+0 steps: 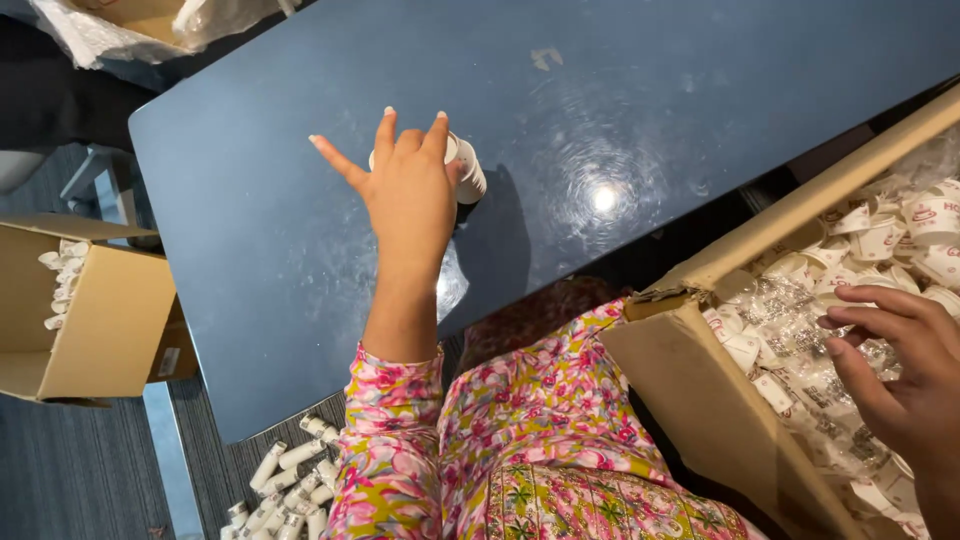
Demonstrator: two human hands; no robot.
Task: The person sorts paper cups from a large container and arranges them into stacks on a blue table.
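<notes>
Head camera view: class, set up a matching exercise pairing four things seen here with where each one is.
Things:
1. left hand
2. right hand
3. small open carton
4. loose white tubes

Places:
A. on the floor under the table edge
B. inside the big box of paper cups
C. on the small white cup stack on the blue table
D. beside the table's left end, below the tabletop

Pairs: 1-C, 2-B, 3-D, 4-A

The dark blue table (620, 110) lies bare except for a small white cup (466, 170). The cardboard box (690, 400) at right is crowded, seemingly leaving no gap.
</notes>
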